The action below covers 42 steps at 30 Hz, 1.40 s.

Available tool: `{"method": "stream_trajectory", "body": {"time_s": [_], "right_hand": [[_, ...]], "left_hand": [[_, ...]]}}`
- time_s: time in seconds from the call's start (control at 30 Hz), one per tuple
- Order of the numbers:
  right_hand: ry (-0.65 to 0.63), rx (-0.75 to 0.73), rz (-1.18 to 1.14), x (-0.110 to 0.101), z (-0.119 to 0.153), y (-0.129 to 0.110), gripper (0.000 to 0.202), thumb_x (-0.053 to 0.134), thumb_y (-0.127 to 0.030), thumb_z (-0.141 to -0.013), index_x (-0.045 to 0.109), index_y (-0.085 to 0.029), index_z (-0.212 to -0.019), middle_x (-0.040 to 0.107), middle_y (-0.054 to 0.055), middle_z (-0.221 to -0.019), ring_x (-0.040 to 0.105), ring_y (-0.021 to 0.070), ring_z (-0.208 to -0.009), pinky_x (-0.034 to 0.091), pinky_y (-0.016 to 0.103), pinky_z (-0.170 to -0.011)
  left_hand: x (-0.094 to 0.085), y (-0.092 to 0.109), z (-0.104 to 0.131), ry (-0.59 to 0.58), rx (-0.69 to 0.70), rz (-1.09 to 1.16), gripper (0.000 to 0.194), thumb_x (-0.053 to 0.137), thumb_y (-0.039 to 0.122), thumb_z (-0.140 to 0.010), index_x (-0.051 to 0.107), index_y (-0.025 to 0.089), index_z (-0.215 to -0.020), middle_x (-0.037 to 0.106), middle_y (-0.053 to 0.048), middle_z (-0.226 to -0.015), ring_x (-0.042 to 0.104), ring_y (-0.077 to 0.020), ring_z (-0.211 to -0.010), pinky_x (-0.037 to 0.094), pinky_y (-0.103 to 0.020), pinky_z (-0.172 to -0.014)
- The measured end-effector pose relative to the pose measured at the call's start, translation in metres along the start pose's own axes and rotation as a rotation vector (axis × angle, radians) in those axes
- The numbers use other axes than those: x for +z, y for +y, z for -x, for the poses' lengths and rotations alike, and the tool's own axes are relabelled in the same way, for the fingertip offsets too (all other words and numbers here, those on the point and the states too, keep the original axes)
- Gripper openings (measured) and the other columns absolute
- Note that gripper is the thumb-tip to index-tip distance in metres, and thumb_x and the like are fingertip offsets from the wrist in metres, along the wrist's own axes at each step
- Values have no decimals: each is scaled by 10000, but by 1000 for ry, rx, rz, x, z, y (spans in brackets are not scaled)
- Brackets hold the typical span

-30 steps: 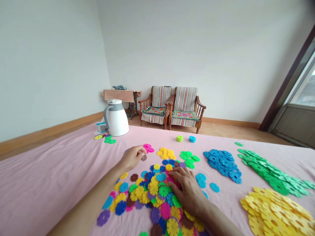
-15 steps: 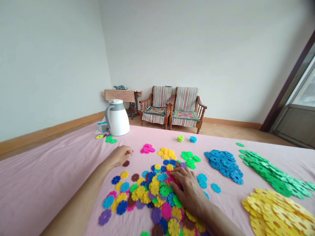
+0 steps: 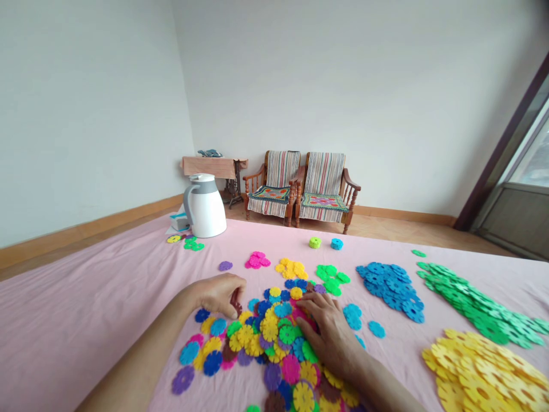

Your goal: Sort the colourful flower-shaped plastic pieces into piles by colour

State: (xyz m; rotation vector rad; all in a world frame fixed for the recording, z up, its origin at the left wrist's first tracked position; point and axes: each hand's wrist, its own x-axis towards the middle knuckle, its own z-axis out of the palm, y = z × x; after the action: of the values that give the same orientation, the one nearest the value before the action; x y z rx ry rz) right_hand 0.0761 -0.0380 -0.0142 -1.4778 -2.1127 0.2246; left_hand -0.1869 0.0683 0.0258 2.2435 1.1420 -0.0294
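Observation:
My left hand is at the left edge of a mixed pile of notched plastic snowflake discs. Its thumb and fingers close on a brown disc, partly hidden by the fingers. On the pile's right side rests my right hand, palm down with fingers stretched over the pieces. Pink discs show by its fingertips; what lies under the palm is hidden. Just beyond my left hand is a purple disc. Small groups of pink, yellow and green discs lie behind the pile.
Larger heaps of blue, green and yellow discs spread along the right. A lime stack and a blue stack stand farther back. The white jug is at the back left of the pink cloth.
My left hand has come nearer and slightly right, from beside the purple disc to the brown disc. The purple disc now shows fully. My right hand stays put.

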Motion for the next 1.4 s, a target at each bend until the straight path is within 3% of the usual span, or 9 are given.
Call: {"method": "stream_trajectory", "body": {"time_s": [0.13,0.27,0.43,0.57,0.83,1.0,1.13,1.3,1.4], "right_hand": [[2,-3,-2,0,0,0,240,445,-325,-878,605,-279,-1050,591,38,-1088,489,218,-1022,332,390,-907],[7,-6,-1,1,0,1,242,444,-319,-878,601,-277,-1057,589,39,-1087,485,217,-1026,333,387,-904],[4,-9,7,1,0,2,239,440,-323,-879,600,-277,-1051,591,40,-1076,498,211,-1001,329,389,-908],[14,-11,6,2,1,2,232,440,-320,-880,601,-276,-1041,589,37,-1076,499,207,-998,332,385,-904],[19,-23,4,5,2,4,220,446,-315,-880,592,-275,-1039,588,30,-1067,495,205,-992,341,383,-889],[25,-32,10,5,1,5,219,444,-313,-879,593,-275,-1035,586,35,-1068,498,207,-982,351,383,-874],[27,-29,16,6,0,5,216,446,-317,-878,598,-272,-1024,588,39,-1062,503,209,-969,354,386,-868],[26,-34,8,6,0,6,215,448,-316,-877,596,-274,-1028,590,37,-1066,502,209,-976,357,382,-867],[26,-33,5,6,1,6,219,450,-313,-877,593,-278,-1040,589,32,-1071,500,206,-988,355,381,-877]], "left_hand": [[-8,-3,5,-36,23,172,126,574,216,-595,493,180,-684,618,23,-637,582,-151,-605,406,-205,-507],[-20,-17,10,100,-22,289,135,532,241,-619,492,177,-731,650,-9,-669,617,-175,-664,444,-241,-581],[-23,-38,8,278,-134,165,141,525,256,-591,516,174,-705,611,-3,-612,582,-178,-623,416,-236,-546],[-18,-36,2,391,-180,-43,92,507,194,-594,538,171,-677,559,23,-569,541,-147,-583,374,-208,-524],[10,14,-11,149,216,-81,251,620,176,-587,636,171,-837,553,-2,-760,525,-146,-719,405,-204,-628],[24,27,-13,194,220,-145,261,631,159,-587,619,193,-845,521,-9,-855,507,-148,-763,400,-210,-650],[25,28,-14,222,231,-144,246,630,139,-563,567,183,-797,531,13,-804,497,-137,-723,383,-203,-612],[24,30,-14,122,171,53,208,565,100,-588,547,169,-783,555,38,-658,517,-116,-607,382,-186,-535],[17,23,-14,156,177,150,162,521,108,-626,566,157,-773,606,14,-676,560,-125,-635,418,-195,-575]]}}
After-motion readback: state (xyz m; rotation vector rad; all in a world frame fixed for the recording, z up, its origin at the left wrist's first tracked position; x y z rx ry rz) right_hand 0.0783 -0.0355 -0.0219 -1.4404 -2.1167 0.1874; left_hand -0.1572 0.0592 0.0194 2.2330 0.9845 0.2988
